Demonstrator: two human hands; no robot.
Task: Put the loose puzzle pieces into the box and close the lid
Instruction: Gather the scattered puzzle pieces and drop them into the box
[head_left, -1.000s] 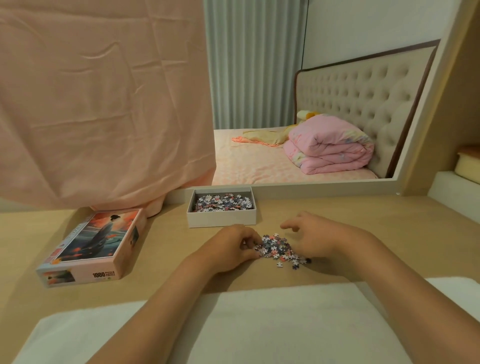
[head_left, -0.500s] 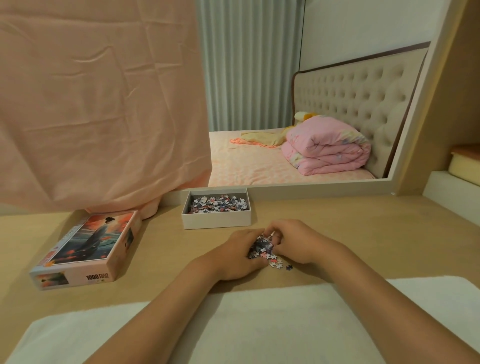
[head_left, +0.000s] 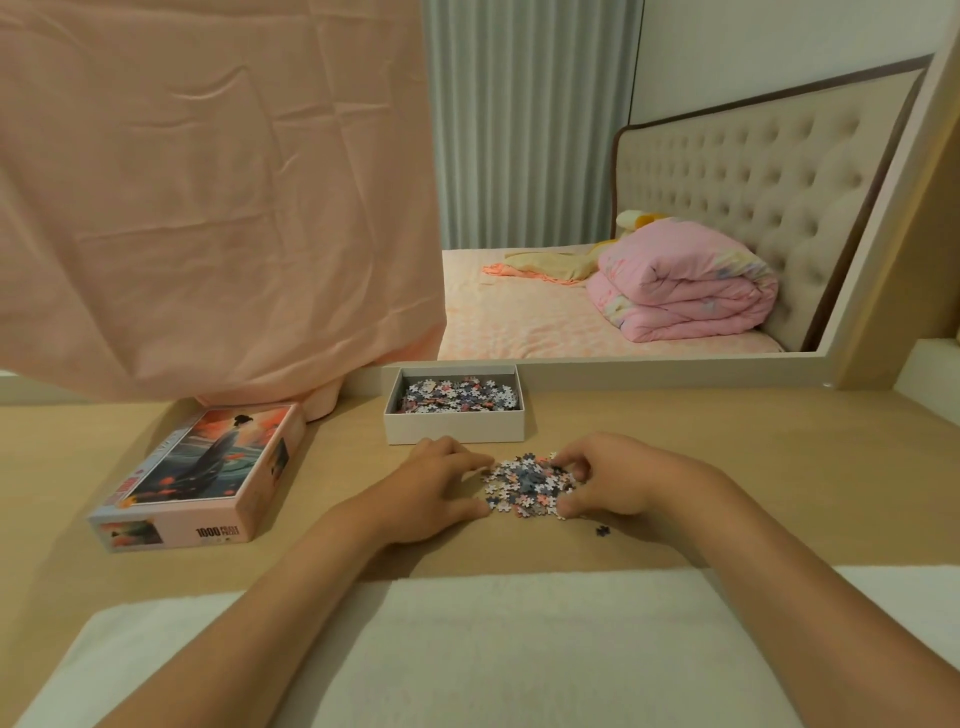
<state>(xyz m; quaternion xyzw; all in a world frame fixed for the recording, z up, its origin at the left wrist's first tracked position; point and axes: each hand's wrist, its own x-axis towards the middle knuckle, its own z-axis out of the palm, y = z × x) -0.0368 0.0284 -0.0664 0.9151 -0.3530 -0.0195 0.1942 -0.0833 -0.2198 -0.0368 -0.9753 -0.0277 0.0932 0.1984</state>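
Observation:
A heap of loose puzzle pieces (head_left: 527, 486) lies on the wooden desk between my hands. My left hand (head_left: 431, 491) cups the heap's left side, fingers curled against it. My right hand (head_left: 608, 480) cups the right side, fingertips touching the pieces. One dark stray piece (head_left: 602, 530) lies by my right wrist. Just behind the heap stands the open white box (head_left: 453, 427), holding several pieces. Its pink picture lid (head_left: 202, 478) lies face up on the desk at the left.
A peach cloth (head_left: 218, 197) hangs over the mirror's left part, down to the desk behind the lid. The mirror (head_left: 623, 208) stands right behind the box. A white pad (head_left: 493, 649) covers the desk's near edge under my forearms.
The hands had squeezed the heap tight half a second ago; now they have spread a little apart, and the heap lies wider between them. One dark piece stays off to the right.

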